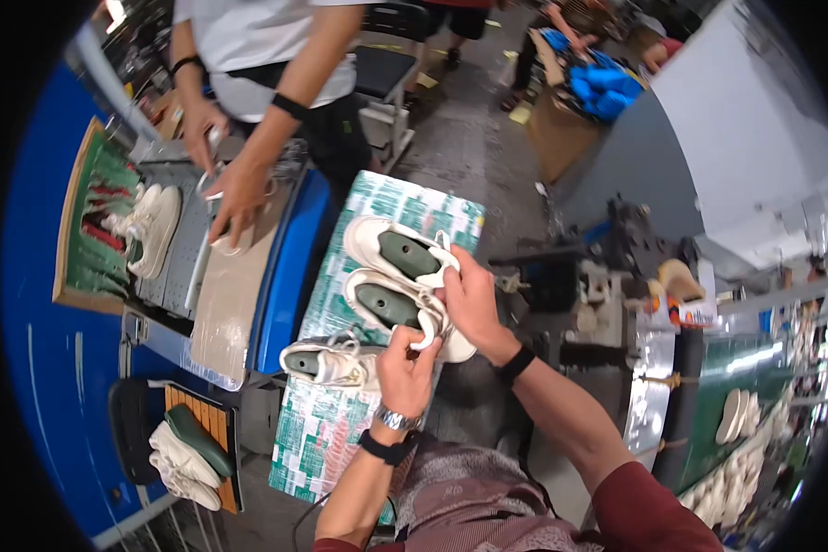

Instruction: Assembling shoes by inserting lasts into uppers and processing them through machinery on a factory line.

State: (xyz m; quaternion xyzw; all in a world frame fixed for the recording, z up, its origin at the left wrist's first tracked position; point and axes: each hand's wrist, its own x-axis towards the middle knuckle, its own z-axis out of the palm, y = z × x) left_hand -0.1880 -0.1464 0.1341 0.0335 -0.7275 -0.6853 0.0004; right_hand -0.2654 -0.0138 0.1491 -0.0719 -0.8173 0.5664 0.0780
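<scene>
Two cream sneakers with green shoe lasts inside lie side by side on a table covered in green-and-white patterned wrapping (317, 442). On the nearer sneaker (351, 287), my left hand (407, 370) pinches a white edge near the tongue and laces. My right hand (472, 296) is closed on the front part of the same sneaker, its thumb over the upper. The farther sneaker (366, 237) lies against it, close to my right fingers. A third cream sneaker (348, 368), also with a green last, rests left of my left hand, partly behind it.
Across a blue-edged bench (225, 322), a co-worker's hands (241, 198) handle another shoe. Cream sneakers (161, 230) sit by a green tool board (83, 212). More shoes and a green last (198, 440) lie on a slatted stool at lower left. Machinery (607, 313) stands to the right.
</scene>
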